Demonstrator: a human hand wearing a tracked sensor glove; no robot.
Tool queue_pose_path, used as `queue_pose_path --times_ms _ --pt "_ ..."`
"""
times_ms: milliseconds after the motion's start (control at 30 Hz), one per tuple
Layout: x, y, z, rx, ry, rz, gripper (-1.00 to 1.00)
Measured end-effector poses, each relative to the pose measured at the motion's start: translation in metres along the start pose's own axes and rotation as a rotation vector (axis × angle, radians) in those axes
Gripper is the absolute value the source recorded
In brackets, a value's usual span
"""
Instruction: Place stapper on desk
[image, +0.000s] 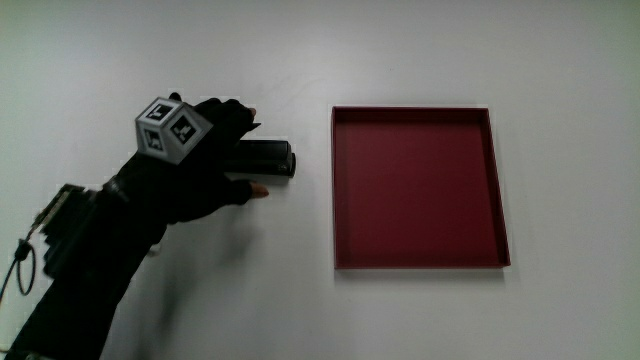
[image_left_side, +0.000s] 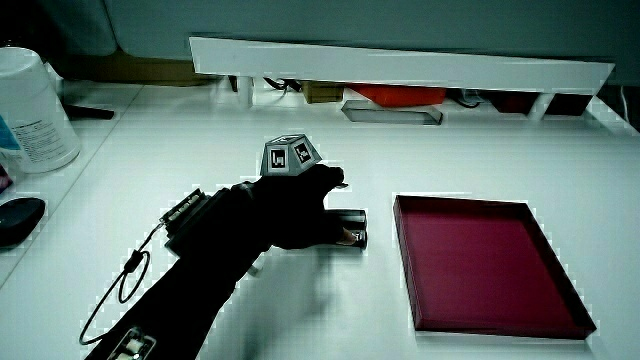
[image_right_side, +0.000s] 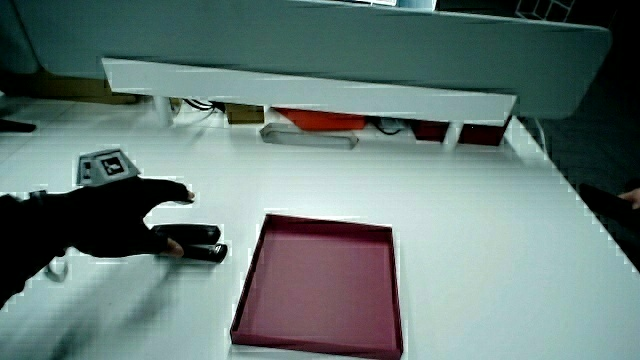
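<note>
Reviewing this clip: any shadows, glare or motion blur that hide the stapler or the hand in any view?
Main view: even light, a soft shadow under the forearm, stapler mostly covered by the hand. In a side view the stapler's end shows a small bright glint beside the red tray. In a side view the forearm nearest the person smears, yet the stapler stays readable.

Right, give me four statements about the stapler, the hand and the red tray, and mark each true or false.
1. The black stapler lies inside the shallow square red tray. False: it lies on the white table beside the tray.
2. The black-gloved hand is at the stapler, fingers around it. True.
3. The tray holds nothing. True.
4. The stapler is lifted high above the table. False: in a side view it sits at the table surface.
</note>
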Motion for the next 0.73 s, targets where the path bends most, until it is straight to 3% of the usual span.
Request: queue_pose_path --times_ms 33,67,267,367,400,467,533,567,600,633,700,733 --pt "0.005 -0.008 0.003 0.017 0.031 -0.044 -1.0" --pt "0.009 -0.016 0.006 -0.012 0.03 -0.027 -1.0" --pt "0.032 -0.068 0.01 -0.027 0.094 -0.061 -1.0" --pt "0.04 -0.087 0.001 -0.077 0.098 -0.09 -1.0" --pt "0.03 -0.088 -0.012 -0.063 0.075 -0.156 -1.0" --pt "0.034 -0.101 -0.018 -0.081 0.073 -0.147 -1.0" --pt "0.045 -0.112 -0.019 -0.093 0.128 -0.169 -1.0" --pt "0.042 -0.113 -0.027 -0.118 0.115 -0.204 -1.0" --pt "0.04 -0.112 -0.035 -0.096 0.126 -0.296 -1.0" --pt "0.041 -0.115 -0.038 -0.16 0.014 -0.199 -1.0" --pt "0.043 -0.118 -0.042 -0.167 0.012 -0.218 -1.0" --pt "0.043 -0.119 -0.043 -0.171 0.006 -0.201 -1.0"
